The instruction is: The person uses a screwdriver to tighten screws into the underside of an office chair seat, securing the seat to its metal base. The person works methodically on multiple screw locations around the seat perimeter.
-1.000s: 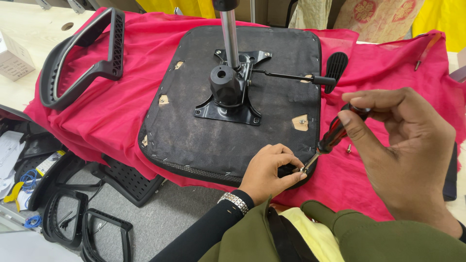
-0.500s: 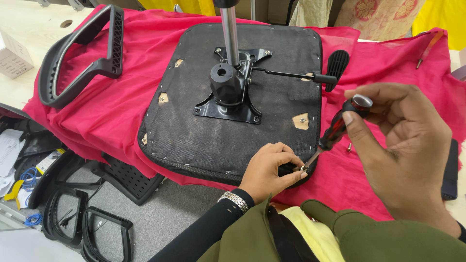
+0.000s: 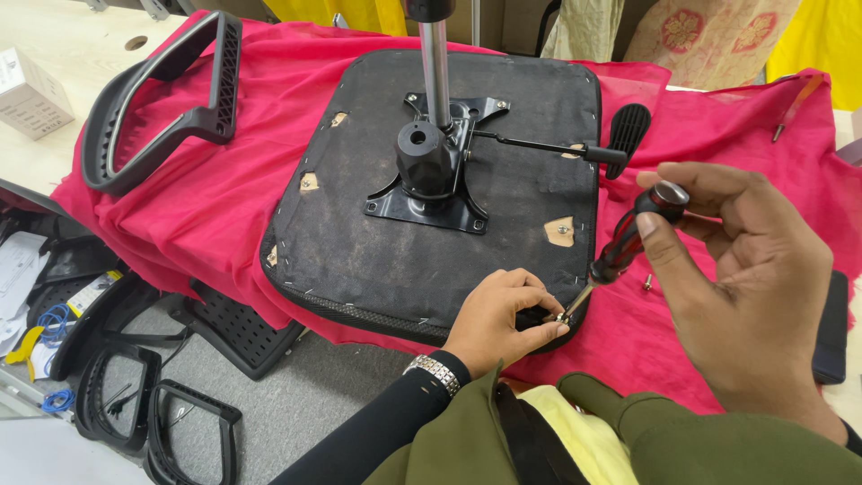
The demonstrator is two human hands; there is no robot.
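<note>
The right hand (image 3: 750, 278) is raised at the near right, palm turned inward, its thumb and fingers wrapped around the red-and-black handle of a screwdriver (image 3: 628, 242) that slants down to the left. The tip meets a small screw (image 3: 560, 317) at the near right corner of the upturned black chair seat (image 3: 440, 189), which lies on a red cloth (image 3: 233, 198). The left hand (image 3: 498, 319) curls at that corner, its fingertips pinching the screw. A loose armrest (image 3: 157, 103) lies at the far left.

One upturned seat (image 3: 431, 242), one screwdriver (image 3: 628, 242), one loose screw (image 3: 647, 283), three armrest frames (image 3: 162, 99).
</note>
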